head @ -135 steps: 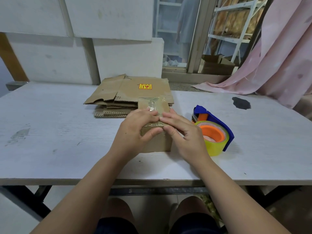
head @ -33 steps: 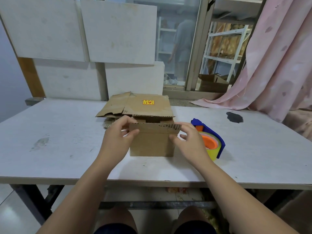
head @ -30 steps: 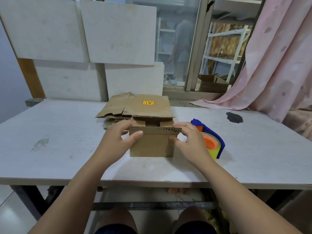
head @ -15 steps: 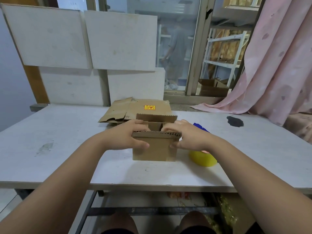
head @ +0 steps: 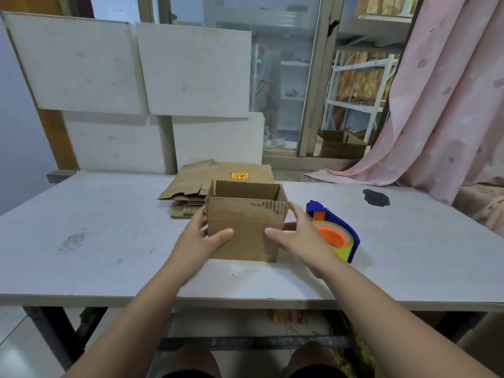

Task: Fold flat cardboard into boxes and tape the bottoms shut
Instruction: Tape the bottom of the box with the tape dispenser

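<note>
Brown corrugated cardboard box stands mouth-up on the white tabletop, left hand and right hand each with grip clasping a side wall, thumbs on front, probably to square or lift it.

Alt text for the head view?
The left hand and right hand hold an upright, open-topped cardboard box by its sides on a white table. A blue tape dispenser sits to its right; flat cardboard lies stacked behind it.
</note>
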`<state>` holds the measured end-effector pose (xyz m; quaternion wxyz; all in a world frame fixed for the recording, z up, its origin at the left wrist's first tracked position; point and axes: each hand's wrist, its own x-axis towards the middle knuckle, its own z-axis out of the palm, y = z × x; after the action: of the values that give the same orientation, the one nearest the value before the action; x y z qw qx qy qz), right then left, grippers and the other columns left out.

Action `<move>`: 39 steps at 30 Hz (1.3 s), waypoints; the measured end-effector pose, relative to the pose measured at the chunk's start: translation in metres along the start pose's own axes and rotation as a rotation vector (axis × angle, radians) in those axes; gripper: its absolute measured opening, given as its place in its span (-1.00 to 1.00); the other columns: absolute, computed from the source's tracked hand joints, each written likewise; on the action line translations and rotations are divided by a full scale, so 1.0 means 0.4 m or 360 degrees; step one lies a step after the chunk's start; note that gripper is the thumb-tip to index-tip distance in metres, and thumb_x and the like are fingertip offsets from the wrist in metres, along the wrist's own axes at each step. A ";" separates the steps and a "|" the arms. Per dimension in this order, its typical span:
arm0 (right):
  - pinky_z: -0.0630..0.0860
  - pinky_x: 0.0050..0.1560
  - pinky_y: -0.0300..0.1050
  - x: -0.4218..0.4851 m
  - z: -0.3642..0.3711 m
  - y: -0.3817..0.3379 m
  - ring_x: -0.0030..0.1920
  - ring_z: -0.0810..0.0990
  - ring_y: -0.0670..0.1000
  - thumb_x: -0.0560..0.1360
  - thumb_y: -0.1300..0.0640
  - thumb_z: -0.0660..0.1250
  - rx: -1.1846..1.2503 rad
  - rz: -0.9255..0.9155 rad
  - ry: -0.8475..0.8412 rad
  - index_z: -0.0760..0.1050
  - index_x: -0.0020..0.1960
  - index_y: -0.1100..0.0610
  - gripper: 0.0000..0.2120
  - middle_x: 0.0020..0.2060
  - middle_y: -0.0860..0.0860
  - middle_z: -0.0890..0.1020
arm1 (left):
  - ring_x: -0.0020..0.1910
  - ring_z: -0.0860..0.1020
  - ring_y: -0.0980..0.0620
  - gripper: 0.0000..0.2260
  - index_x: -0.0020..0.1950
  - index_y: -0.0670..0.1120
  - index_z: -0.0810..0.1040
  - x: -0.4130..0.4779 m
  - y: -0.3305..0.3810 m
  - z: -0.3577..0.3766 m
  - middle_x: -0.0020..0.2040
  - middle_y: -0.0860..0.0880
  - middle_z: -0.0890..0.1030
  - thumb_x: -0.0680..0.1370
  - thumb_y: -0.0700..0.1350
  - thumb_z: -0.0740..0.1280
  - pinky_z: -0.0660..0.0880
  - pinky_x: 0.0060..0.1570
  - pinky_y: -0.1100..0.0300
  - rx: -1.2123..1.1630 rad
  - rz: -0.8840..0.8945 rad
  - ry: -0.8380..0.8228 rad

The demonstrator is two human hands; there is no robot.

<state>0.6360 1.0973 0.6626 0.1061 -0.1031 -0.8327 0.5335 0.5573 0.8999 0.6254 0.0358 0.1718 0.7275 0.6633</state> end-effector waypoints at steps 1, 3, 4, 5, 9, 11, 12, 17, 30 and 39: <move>0.54 0.02 -0.17 -0.001 0.009 0.010 -0.02 0.53 -0.17 0.49 0.04 0.41 -0.0005 0.0019 -0.0036 0.23 0.44 -0.13 -0.41 0.10 -0.10 0.55 | 0.19 0.54 0.06 -0.51 0.33 0.16 0.40 -0.004 -0.009 0.005 0.20 0.13 0.56 0.44 -0.02 0.46 0.52 0.18 0.00 0.0029 -0.0025 0.0009; 0.50 0.06 -0.20 -0.004 0.030 0.028 0.07 0.56 -0.11 0.52 0.03 0.36 -0.0081 0.0007 -0.0059 0.29 0.42 -0.11 -0.49 0.10 -0.12 0.58 | 0.11 0.59 0.10 -0.63 0.23 0.14 0.49 -0.011 -0.019 0.014 0.11 0.15 0.62 0.46 -0.04 0.45 0.53 0.16 -0.01 0.0019 -0.0039 0.0071; 0.48 0.09 -0.20 -0.004 0.039 0.032 0.11 0.56 -0.09 0.53 0.03 0.34 -0.0098 -0.0006 -0.0036 0.31 0.41 -0.10 -0.52 0.12 -0.13 0.59 | 0.09 0.60 0.10 -0.65 0.21 0.14 0.50 -0.015 -0.017 0.018 0.09 0.15 0.63 0.46 -0.05 0.46 0.53 0.16 -0.02 -0.0004 -0.0041 0.0092; 0.48 0.11 -0.18 -0.006 0.046 0.034 0.14 0.55 -0.07 0.54 0.04 0.33 -0.0079 -0.0022 -0.0001 0.33 0.39 -0.09 -0.55 0.12 -0.13 0.59 | 0.09 0.60 0.12 -0.65 0.21 0.14 0.51 -0.017 -0.014 0.019 0.08 0.15 0.64 0.46 -0.06 0.46 0.52 0.16 -0.01 -0.0022 -0.0034 0.0108; 0.48 0.12 -0.17 -0.003 0.046 0.009 0.09 0.53 -0.14 0.57 0.04 0.29 0.0026 -0.0131 0.0172 0.37 0.36 -0.08 -0.62 0.08 -0.18 0.58 | 0.07 0.59 0.22 -0.66 0.26 0.05 0.51 -0.023 0.045 0.024 0.09 0.17 0.64 0.50 -0.14 0.41 0.51 0.14 0.16 -0.0103 0.0172 0.0169; 0.47 0.18 -0.15 -0.002 0.032 -0.017 0.12 0.52 -0.15 0.58 0.06 0.26 0.0070 -0.0209 0.0234 0.37 0.37 -0.07 -0.64 0.11 -0.18 0.57 | 0.07 0.58 0.24 -0.70 0.23 0.04 0.52 -0.018 0.090 0.025 0.07 0.18 0.64 0.52 -0.16 0.38 0.50 0.08 0.26 -0.0118 0.0275 0.0167; 0.46 0.17 -0.18 0.001 0.021 -0.034 0.13 0.51 -0.15 0.59 0.08 0.25 0.0096 -0.0240 0.0252 0.38 0.38 -0.05 -0.64 0.12 -0.17 0.57 | 0.08 0.58 0.24 -0.72 0.22 0.06 0.53 -0.007 0.110 0.028 0.06 0.21 0.64 0.53 -0.15 0.38 0.49 0.06 0.29 -0.0113 0.0302 0.0152; 0.38 0.06 -0.27 0.066 -0.070 -0.096 0.08 0.51 -0.16 0.60 0.13 0.22 0.0124 -0.0321 0.0440 0.42 0.32 -0.03 -0.70 0.03 -0.21 0.56 | 0.18 0.52 0.13 -0.57 0.33 0.11 0.46 0.101 0.188 0.070 0.22 0.15 0.56 0.47 0.07 0.39 0.45 0.17 0.13 0.0165 0.0321 0.0186; 0.42 0.22 -0.09 0.429 -0.327 0.031 0.32 0.46 0.06 0.64 0.19 0.15 0.0224 -0.0028 0.0658 0.32 0.45 0.04 -0.62 0.30 0.00 0.51 | 0.05 0.60 -0.02 -0.62 0.38 -0.03 0.43 0.501 0.206 0.365 0.11 -0.13 0.63 0.55 -0.20 0.26 0.48 -0.02 0.17 0.0189 -0.0004 -0.0241; 0.43 0.27 0.00 0.619 -0.355 0.170 0.28 0.45 0.08 0.59 0.33 0.18 0.0426 0.0281 0.0505 0.26 0.44 0.02 -0.52 0.28 0.00 0.50 | -0.06 0.64 -0.09 -0.84 -0.14 -0.01 0.63 0.681 0.107 0.450 -0.11 -0.04 0.69 0.51 -0.15 0.25 0.56 0.08 -0.01 0.0407 -0.0162 -0.0163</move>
<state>0.4438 1.3189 0.6752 0.2012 -0.2433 -0.7152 0.6236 0.3609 1.1550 0.6940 0.0842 0.1715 0.8110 0.5530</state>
